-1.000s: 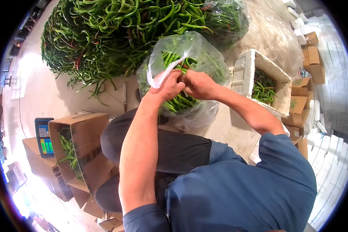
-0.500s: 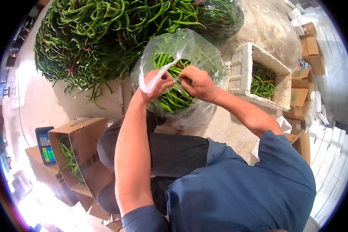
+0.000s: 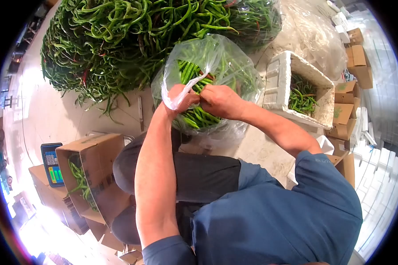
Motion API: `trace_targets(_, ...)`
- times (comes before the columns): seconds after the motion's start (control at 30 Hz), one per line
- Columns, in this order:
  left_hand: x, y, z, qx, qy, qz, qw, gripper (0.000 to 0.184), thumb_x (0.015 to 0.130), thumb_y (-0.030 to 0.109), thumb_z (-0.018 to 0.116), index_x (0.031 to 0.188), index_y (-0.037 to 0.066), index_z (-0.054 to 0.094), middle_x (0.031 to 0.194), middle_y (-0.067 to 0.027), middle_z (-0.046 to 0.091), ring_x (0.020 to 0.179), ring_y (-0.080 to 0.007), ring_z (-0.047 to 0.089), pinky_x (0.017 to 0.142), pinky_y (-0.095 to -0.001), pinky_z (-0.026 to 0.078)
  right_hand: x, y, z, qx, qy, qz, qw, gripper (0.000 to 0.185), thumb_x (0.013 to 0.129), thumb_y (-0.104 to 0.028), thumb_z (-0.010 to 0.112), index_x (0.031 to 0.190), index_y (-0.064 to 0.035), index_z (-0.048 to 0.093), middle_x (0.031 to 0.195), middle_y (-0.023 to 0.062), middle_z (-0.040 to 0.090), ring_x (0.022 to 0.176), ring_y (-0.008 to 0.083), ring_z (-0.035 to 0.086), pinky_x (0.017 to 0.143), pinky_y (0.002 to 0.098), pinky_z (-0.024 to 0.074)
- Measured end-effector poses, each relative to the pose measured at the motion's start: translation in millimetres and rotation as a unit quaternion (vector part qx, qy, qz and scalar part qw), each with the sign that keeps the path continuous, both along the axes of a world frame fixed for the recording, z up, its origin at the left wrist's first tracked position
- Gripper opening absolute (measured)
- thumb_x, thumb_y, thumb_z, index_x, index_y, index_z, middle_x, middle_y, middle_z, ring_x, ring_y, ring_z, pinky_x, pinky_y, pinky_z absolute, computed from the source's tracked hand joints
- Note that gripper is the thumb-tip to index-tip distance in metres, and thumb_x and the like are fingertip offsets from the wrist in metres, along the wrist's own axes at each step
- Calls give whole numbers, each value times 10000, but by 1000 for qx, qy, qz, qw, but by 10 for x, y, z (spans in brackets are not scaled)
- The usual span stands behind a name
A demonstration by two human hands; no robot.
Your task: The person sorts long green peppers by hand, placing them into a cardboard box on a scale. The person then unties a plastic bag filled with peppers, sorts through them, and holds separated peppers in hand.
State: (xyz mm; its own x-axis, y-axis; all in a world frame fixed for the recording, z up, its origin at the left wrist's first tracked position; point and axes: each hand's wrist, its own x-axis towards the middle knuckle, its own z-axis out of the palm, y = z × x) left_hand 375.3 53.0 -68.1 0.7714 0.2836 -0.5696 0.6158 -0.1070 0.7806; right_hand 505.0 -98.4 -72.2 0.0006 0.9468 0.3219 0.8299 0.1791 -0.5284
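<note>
A clear plastic bag (image 3: 241, 75) stands open in front of me, filled with long green chili peppers (image 3: 200, 118). Its whitish gathered rim loops around my left hand (image 3: 183, 97), whose fingers are pinched on that edge. Close against it, above the peppers, my right hand (image 3: 219, 101) is closed with its fingertips at the same rim. Whatever lies exactly between the two sets of fingertips is too small to make out. Behind the bag rises a big heap of green chili peppers (image 3: 106, 48), with a few red ones among them.
A white foam box (image 3: 276, 86) with some peppers stands at right, near crumpled clear plastic (image 3: 311, 39). At left is a cardboard box (image 3: 97, 150) with peppers inside, beside a blue keypad device (image 3: 53, 163). More cardboard boxes (image 3: 358, 64) line the right side.
My right hand has turned and moved slightly down and left, its fingers now closer to my left hand. The left hand stays at the bag's rim.
</note>
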Motion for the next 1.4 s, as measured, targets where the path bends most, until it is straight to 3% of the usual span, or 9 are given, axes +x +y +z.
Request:
trace_targets(0.33,42,-56,86,-72,1,127,989,196,748,151,701,750,-41,661,705,-61,618,628,-150,516,552,-334,410,-69,57,-168,37,-37,-47,998,214,699,-97,687,794,-23,510,716,146,548,647,361,587,572,454,495)
trace_targets(0.43,36,-94,108,-63,6,125,990,174,758,165,676,771,-8,684,695,-105,637,603,-180,535,558,-349,417,-51,86,-210,-38,-30,-39,998,231,718,-120,673,821,-6,500,735,166,556,661,378,586,586,464,494)
trace_targets(0.53,56,16,-150,80,-33,-25,996,188,734,180,710,760,-2,673,653,-54,606,597,-129,478,546,-323,377,0,99,-176,-81,-29,-15,996,276,743,-182,676,855,16,519,772,187,588,712,381,608,628,457,503)
trace_targets(0.6,31,21,-177,112,-71,-49,990,190,735,177,712,744,-5,658,636,-52,597,590,-134,485,545,-324,387,19,92,-177,-74,-30,-3,997,291,753,-195,673,869,28,527,773,192,591,730,378,616,657,454,503)
trace_targets(0.73,52,-20,-210,23,-27,45,998,172,734,171,704,712,8,655,631,-27,579,597,-140,486,558,-304,389,39,54,-206,-53,-4,2,999,262,760,-175,661,870,18,522,781,192,580,743,384,607,654,461,496)
trace_targets(0.93,61,-29,71,-64,-28,78,995,172,750,183,660,718,17,627,658,-23,551,620,-131,456,548,-308,342,56,61,-265,-33,37,-24,999,212,764,-138,650,874,-8,523,804,179,578,763,382,600,651,458,492)
trace_targets(1.07,79,-84,3,-20,-36,100,994,208,762,200,645,666,23,594,622,2,505,587,-113,405,526,-311,295,144,125,-244,-55,19,19,998,206,756,-152,674,867,-34,546,799,150,590,746,362,608,642,454,495)
trace_targets(1.17,53,-63,-29,-62,-35,111,991,218,772,200,646,677,10,599,629,-8,519,599,-124,426,529,-318,309,141,109,-280,-25,45,-10,999,185,745,-160,694,841,-58,573,779,128,605,723,348,619,625,436,502)
trace_targets(1.4,99,-94,-18,-3,1,107,994,226,777,180,648,739,-39,608,686,-44,577,634,-143,453,545,-344,336,138,133,-176,2,62,-19,998,128,722,-119,688,781,-77,583,751,96,606,688,315,616,603,415,493)
